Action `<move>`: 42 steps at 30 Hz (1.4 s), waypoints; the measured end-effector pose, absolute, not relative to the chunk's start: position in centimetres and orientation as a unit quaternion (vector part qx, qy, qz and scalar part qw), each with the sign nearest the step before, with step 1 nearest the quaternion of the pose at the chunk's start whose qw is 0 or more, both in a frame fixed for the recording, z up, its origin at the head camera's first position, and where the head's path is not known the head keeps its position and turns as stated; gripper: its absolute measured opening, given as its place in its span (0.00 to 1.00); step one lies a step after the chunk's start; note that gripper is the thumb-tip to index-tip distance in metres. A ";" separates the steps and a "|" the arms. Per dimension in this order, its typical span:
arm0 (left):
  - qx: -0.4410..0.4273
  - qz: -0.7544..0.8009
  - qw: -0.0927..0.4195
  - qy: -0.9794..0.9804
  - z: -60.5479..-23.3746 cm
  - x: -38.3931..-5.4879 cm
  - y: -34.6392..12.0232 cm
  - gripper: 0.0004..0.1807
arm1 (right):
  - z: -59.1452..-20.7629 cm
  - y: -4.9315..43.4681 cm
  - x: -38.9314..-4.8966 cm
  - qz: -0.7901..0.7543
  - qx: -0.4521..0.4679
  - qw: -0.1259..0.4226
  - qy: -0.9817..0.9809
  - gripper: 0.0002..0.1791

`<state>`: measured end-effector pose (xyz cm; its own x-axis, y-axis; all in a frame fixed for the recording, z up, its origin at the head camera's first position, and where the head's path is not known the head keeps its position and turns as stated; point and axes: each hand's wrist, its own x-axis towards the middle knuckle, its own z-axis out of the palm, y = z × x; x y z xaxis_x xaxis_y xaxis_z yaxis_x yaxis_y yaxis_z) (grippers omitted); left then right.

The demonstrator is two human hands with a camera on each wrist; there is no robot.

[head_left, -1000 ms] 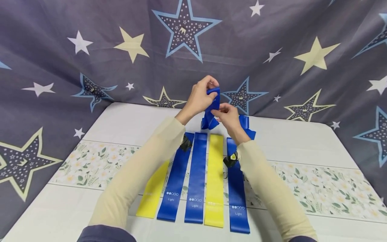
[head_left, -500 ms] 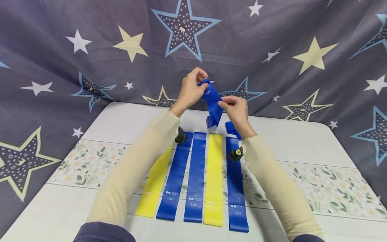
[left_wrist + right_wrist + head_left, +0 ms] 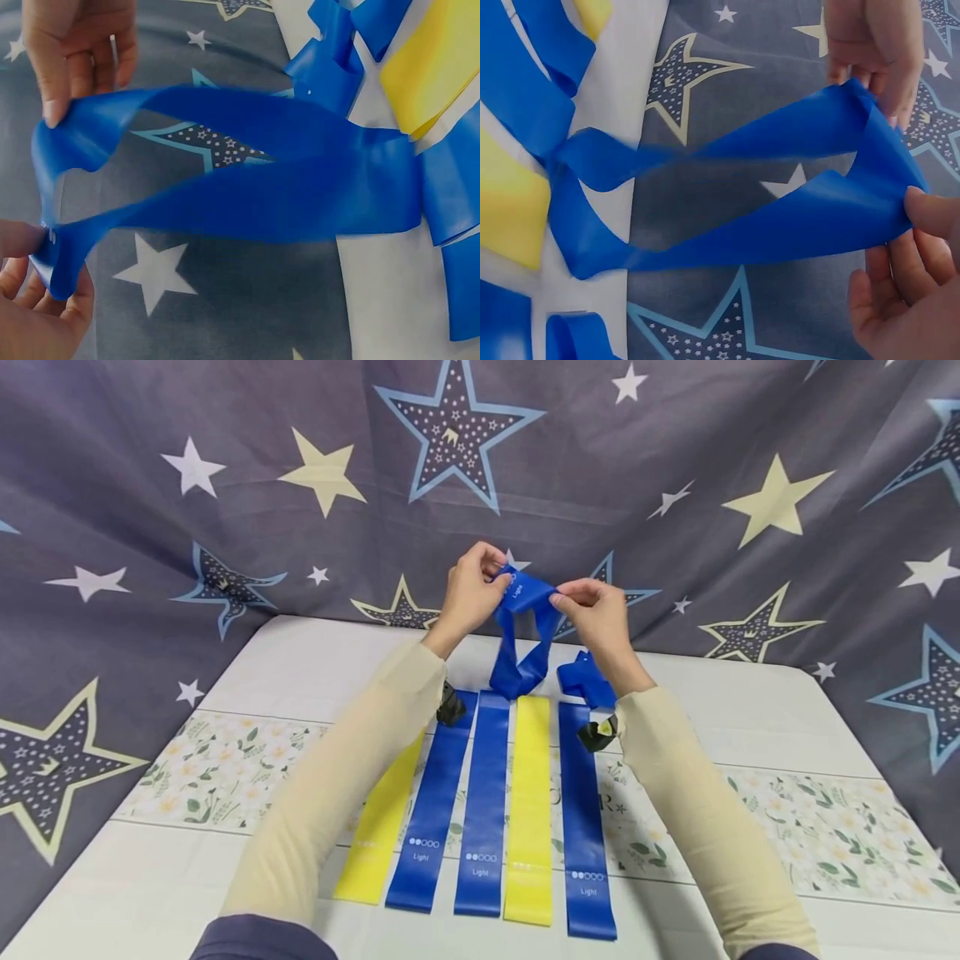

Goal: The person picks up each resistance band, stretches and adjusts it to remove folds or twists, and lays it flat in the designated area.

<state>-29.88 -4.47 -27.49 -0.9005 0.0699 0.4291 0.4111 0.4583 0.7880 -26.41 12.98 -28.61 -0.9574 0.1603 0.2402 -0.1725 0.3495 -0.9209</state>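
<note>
A blue resistance band loop [image 3: 517, 668] printed "Light" hangs from both hands above the far part of the table. My left hand [image 3: 474, 589] pinches its upper left end between thumb and fingers. On the other side my right hand [image 3: 600, 614] pinches the upper right end, so the top edge is spread between them. In the left wrist view the loop [image 3: 285, 199] gapes into two strands with a twist near the hands. The right wrist view shows the thumb and fingers of the right hand [image 3: 922, 277] on the band's end.
Laid in a row are a yellow band [image 3: 382, 827], blue bands [image 3: 423, 827] [image 3: 483, 810], another yellow band [image 3: 529, 810] and a blue band [image 3: 588, 827]. A crumpled blue band [image 3: 583, 678] lies behind the right forearm. A star-patterned curtain [image 3: 600, 460] hangs behind the table [image 3: 750, 710].
The hands have moved apart, the left one leftward and the right one to the right and up. The held blue band has gone from a bunched strip to an opened loop.
</note>
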 end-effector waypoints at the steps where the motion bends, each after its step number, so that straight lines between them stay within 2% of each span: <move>1: -0.142 -0.501 0.169 -0.837 -27.6 -29.9 -4.4 0.09 | -28.5 13.0 -26.3 0.572 0.008 0.143 -0.808 0.10; 9: -0.119 -0.514 0.153 -0.836 -28.8 -30.1 -4.0 0.09 | -27.2 12.7 -25.8 0.591 0.055 0.140 -0.793 0.11; 18: -0.126 -0.528 0.097 -0.834 -30.4 -29.2 -3.1 0.07 | -25.7 12.8 -26.0 0.612 0.052 0.152 -0.774 0.09; 26: -0.092 -0.532 0.122 -0.833 -31.0 -26.4 -1.8 0.11 | -24.3 13.0 -26.0 0.622 0.060 0.163 -0.764 0.10; 30: -0.078 -0.576 0.110 -0.806 -31.2 -24.6 -1.0 0.13 | -23.5 13.1 -25.5 0.619 0.077 0.165 -0.764 0.11; 34: -0.098 -0.621 0.055 -0.776 -31.2 -23.4 -0.2 0.16 | -22.9 13.2 -24.9 0.603 0.088 0.168 -0.775 0.12; 39: -0.133 -0.664 -0.078 -0.732 -31.0 -22.8 0.6 0.24 | -22.2 13.4 -24.1 0.581 0.098 0.171 -0.789 0.15; 42: -0.126 -0.698 -0.148 -0.689 -30.9 -23.0 0.6 0.28 | -21.8 13.5 -23.5 0.575 0.102 0.170 -0.794 0.15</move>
